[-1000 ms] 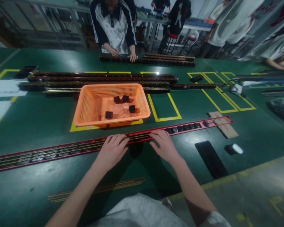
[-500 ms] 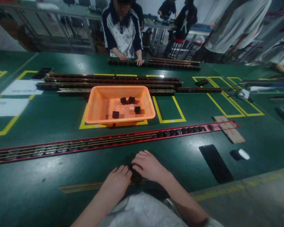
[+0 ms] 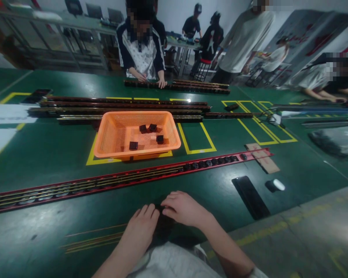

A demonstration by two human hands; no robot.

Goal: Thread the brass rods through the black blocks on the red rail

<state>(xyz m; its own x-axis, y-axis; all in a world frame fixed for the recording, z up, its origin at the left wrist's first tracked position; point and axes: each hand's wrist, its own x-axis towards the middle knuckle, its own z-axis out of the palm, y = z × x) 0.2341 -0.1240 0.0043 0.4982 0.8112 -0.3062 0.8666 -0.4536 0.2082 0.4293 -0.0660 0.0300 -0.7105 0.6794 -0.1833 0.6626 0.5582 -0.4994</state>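
Head view: the left hand (image 3: 143, 224) and right hand (image 3: 187, 208) meet low in the middle of the frame, fingers bent, just above the green desk (image 3: 208, 185). Something dark shows between the fingertips, but I cannot tell whether it is a piece or shadow, nor how far closed either grip is. Loose thin rods (image 3: 92, 240) lie beside the left hand at lower left, partly hidden by its forearm.

Beyond the hands, a long red rail (image 3: 251, 155) slants across the frame from the left edge to the right of centre. Gold rods (image 3: 104, 182) already lie along its left and middle stretch; further right, round black pieces (image 3: 209, 162) sit in it with no rods over them. Whether that row is complete cannot be told.

An orange basket (image 3: 104, 135) stands behind the rail with four black blocks (image 3: 160, 139) inside. A phone (image 3: 251, 197) lies at right.

Marks on the cardboard (image 3: 269, 166) under the rail's right end, print on the paper (image 3: 10, 115) at left and wall lettering at upper right are all unreadable; no brand shows.
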